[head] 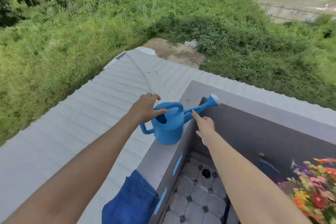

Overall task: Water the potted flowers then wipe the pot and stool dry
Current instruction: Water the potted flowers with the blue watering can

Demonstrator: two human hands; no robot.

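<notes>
A blue watering can [169, 127] stands upright on the grey parapet ledge [154, 160], spout pointing up and right. My left hand [145, 109] hovers open at its top handle, thumb touching the handle, fingers spread. My right hand [204, 125] reaches toward the spout, one fingertip touching its base, holding nothing. A folded blue towel [131, 200] lies on the ledge nearer to me. Colourful potted flowers [316, 187] show blurred at the lower right; their pot and the stool are hidden.
Beyond the ledge a corrugated grey roof [91, 111] drops to thick green bushes. Inside the parapet the floor is grey octagonal tile [198, 200] with a round drain hole [206, 172]. A dark wall [263, 136] encloses the corner.
</notes>
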